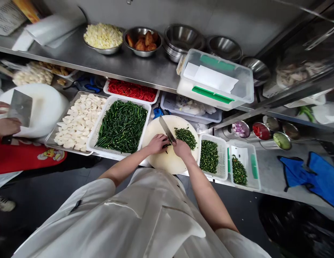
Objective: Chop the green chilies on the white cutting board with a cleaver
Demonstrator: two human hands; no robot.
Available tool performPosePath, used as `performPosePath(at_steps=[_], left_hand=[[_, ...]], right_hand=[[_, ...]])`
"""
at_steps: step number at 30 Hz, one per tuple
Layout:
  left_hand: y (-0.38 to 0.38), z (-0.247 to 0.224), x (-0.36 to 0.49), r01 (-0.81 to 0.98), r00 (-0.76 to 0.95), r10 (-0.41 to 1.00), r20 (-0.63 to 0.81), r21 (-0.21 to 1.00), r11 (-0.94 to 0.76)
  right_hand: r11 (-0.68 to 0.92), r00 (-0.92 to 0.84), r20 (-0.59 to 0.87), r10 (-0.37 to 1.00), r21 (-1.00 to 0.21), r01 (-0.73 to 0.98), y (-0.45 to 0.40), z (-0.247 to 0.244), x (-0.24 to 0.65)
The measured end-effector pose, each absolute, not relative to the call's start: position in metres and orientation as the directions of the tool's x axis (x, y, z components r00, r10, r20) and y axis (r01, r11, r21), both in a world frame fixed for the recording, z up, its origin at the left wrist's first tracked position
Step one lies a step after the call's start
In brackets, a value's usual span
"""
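Gripping the handle of a knife (167,129), my right hand (182,149) has its fingers wrapped around it above the round cutting board (161,164). My left hand (157,144) is just beside the blade, its fingers bunched and pressed down on some dark green chillies (166,146) lying on the board; I cannot tell how many. The blade slants away from me, its tip toward the board's far rim. To its right, on the same board, sits 1 heap of chopped chillies (186,138).

Just left of the board, a large white basket (102,152) is filled with whole green chillies. On my right, a smaller basket (223,157) holds more chopped ones, and beside it a clear tub (252,181) holds another pile.

Farther out along the bench (273,184), a metal tray (72,150) of white slices lies to the left, metal pots (267,144) and a blue cloth (324,175) to the right. Red chillies (131,90) fill a tray behind the large basket. At far left, a co-worker's 2 hands (7,127) hold a cleaver (20,106).

Higher and farthest back, a steel shelf (145,68) carries 1 bowl (144,54) of browned chunks and a clear box (244,86).
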State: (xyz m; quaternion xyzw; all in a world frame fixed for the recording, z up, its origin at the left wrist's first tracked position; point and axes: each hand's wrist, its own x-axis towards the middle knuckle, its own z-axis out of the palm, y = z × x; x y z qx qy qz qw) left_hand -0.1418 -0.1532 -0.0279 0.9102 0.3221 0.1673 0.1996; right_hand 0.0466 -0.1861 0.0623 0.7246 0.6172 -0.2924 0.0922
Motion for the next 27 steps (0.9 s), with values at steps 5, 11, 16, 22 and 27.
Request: performPosePath(at_steps=[5, 11, 16, 22, 27], left_hand=[[-0.158, -0.029, -0.144, 0.522, 0.723, 0.663, 0.194, 0.476, -0.708], [-0.163, -0.030, -0.147, 0.522, 0.712, 0.669, 0.211, 0.478, -0.706], [-0.167, -0.032, -0.150, 0.532, 0.690, 0.693, 0.209, 0.502, -0.681], [-0.171, -0.036, -0.149, 0.562, 0.679, 0.712, 0.178, 0.499, -0.660], [-0.164, -0.027, -0.166, 0.656, 0.563, 0.806, 0.184, 0.494, -0.571]], right_hand=[[-0.240, 0.072, -0.561, 0.825, -0.232, 0.943, -0.186, 0.062, 0.043], [-0.202, 0.044, -0.543, 0.838, -0.234, 0.951, -0.184, 0.056, 0.037], [-0.159, -0.012, -0.547, 0.837, -0.265, 0.951, -0.185, 0.047, 0.038], [-0.185, -0.039, -0.524, 0.851, -0.370, 0.910, -0.174, 0.036, 0.040], [-0.202, -0.119, -0.501, 0.857, -0.539, 0.818, -0.173, 0.030, 0.082]])
